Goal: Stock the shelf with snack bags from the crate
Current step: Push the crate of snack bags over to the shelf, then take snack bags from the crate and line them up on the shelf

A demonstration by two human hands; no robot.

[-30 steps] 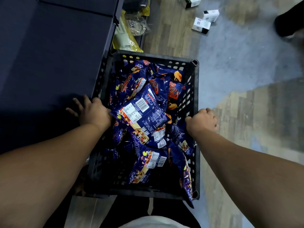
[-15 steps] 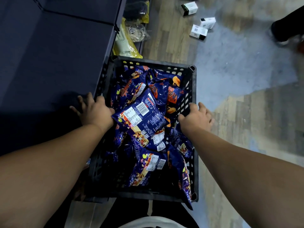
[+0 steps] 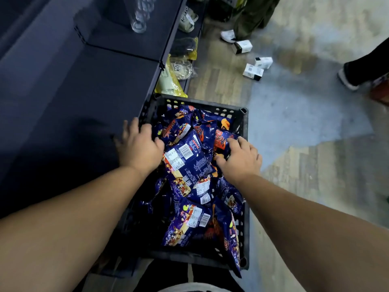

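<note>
floor (image 3: pixel 294 114): wood-look planks with a big grey patch
on it: black crate (image 3: pixel 244 234) of snack bags, three small white boxes (image 3: pixel 252 71) scattered further off
shelf (image 3: pixel 80 98): dark, crate sits right against it

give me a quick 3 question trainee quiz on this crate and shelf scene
1. True or false: the black slotted plastic crate holds blue foil snack bags.
2. Which hand rests on the bags inside the crate? A) left hand B) right hand C) neither
3. Fill in: the small white cardboard boxes lie on the ____.

Key
1. True.
2. B; the left hand is at the crate's left rim, beside the dark shelf.
3. Floor.
</note>
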